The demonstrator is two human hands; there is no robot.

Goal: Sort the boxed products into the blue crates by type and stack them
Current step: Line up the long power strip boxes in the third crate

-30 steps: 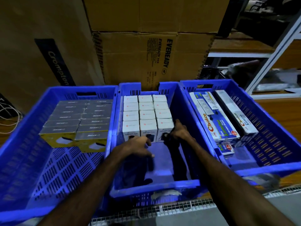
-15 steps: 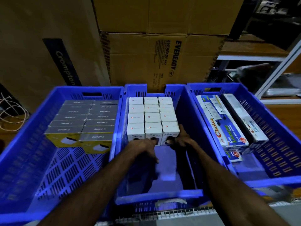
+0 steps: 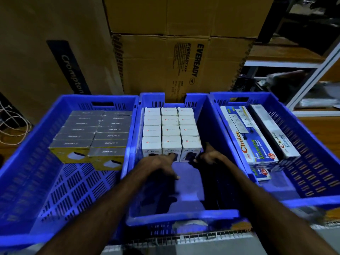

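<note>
Both hands are in the middle crate (image 3: 184,215). The left hand (image 3: 158,167) and right hand (image 3: 209,156) touch the front row of white boxes (image 3: 170,129), fingers loose, holding nothing.

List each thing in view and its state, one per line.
Left crate: part filled.
Grey boxes: packed in two columns.
Middle crate: part filled.
White boxes: packed three across.
Right crate: part filled.
Long boxes: lying lengthwise.
Left hand: touching the white boxes.
Right hand: against the white boxes.
</note>
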